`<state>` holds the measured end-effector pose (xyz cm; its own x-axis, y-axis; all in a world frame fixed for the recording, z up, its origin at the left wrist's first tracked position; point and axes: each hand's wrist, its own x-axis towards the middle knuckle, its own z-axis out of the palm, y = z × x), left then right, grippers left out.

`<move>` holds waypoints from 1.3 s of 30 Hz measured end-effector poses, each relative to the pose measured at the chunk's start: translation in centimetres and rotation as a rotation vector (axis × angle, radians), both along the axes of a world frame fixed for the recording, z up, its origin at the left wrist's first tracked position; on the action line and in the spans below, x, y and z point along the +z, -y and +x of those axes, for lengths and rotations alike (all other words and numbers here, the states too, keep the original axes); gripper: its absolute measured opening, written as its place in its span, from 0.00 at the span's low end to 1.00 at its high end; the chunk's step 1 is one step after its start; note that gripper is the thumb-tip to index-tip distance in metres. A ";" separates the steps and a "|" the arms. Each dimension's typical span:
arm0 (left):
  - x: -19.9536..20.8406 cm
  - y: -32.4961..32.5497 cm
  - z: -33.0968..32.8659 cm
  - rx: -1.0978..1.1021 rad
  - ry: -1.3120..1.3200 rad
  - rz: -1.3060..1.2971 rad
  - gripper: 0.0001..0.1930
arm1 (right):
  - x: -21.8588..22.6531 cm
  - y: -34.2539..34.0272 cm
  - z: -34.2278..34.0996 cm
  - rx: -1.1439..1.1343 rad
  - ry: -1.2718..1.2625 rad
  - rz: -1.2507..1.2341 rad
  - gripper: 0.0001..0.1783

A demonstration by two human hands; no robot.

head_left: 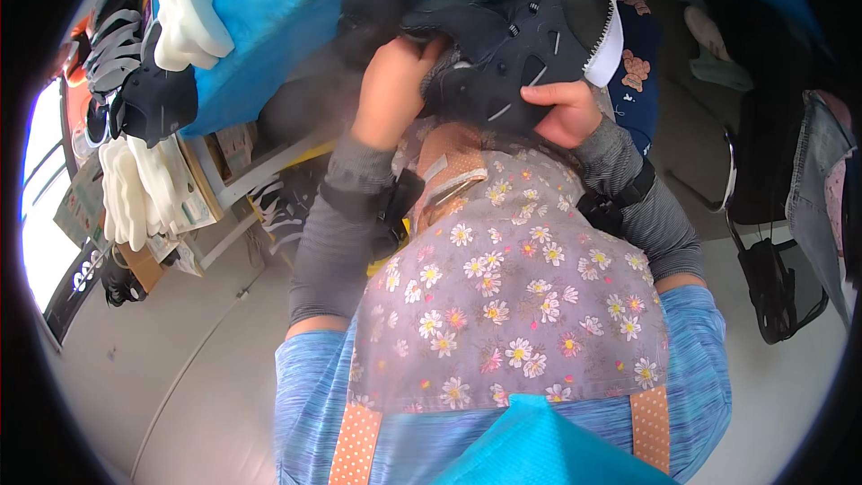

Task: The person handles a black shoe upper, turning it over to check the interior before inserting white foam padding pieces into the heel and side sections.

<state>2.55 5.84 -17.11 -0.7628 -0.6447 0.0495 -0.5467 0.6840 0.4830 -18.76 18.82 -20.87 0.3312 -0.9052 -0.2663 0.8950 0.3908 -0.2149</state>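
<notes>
black shoe upper [489, 72] at 1 o'clock. left hand [393, 90] fingers pinch its edge; right hand [570, 114] thumb on it, other fingers hidden, grip unclear. white soles [190, 13] at 10, denim garment [819, 157] at 3.

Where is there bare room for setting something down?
Blue cover is bare between the white wavy pieces and dark shape beyond the left hand; grey floor, between the pale cable and left blue sleeve. Crowded: far left, with dark shoe parts.
</notes>
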 end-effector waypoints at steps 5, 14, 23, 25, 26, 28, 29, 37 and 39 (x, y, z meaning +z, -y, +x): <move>2.3 -0.6 0.8 -0.040 0.146 -0.101 0.24 | 1.2 0.5 0.0 0.011 -0.082 -0.015 0.28; 2.5 -0.5 -0.7 0.006 0.303 0.140 0.21 | -1.4 0.7 -0.3 -0.008 0.011 0.090 0.21; -1.7 0.3 -1.3 -0.045 -0.188 0.506 0.22 | -2.0 1.6 0.1 -0.039 -0.049 0.025 0.22; -1.8 0.4 -0.9 -0.061 -0.193 0.459 0.22 | -2.4 1.6 -0.1 0.024 0.014 0.035 0.22; -1.8 0.6 -0.4 -0.115 -0.110 0.401 0.22 | -2.4 1.6 0.0 0.030 0.009 0.030 0.22; -0.3 0.3 -0.2 -0.170 -0.034 0.340 0.23 | -2.3 1.6 0.1 0.039 -0.001 0.062 0.22; 2.4 -0.3 -1.0 -0.078 0.103 0.316 0.23 | -2.1 1.4 -0.1 0.025 -0.009 0.065 0.22; 0.6 -0.2 -0.2 -0.058 0.072 0.194 0.25 | -1.6 1.3 0.0 -0.060 -0.067 0.013 0.23; -0.3 0.1 -0.1 -0.082 0.068 0.242 0.25 | -2.1 1.5 -0.1 -0.044 -0.027 0.028 0.22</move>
<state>2.44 5.74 -17.45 -0.8091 -0.5676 -0.1521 -0.5314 0.5961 0.6020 -18.86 17.34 -22.95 0.2835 -0.9107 -0.3005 0.9054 0.3574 -0.2291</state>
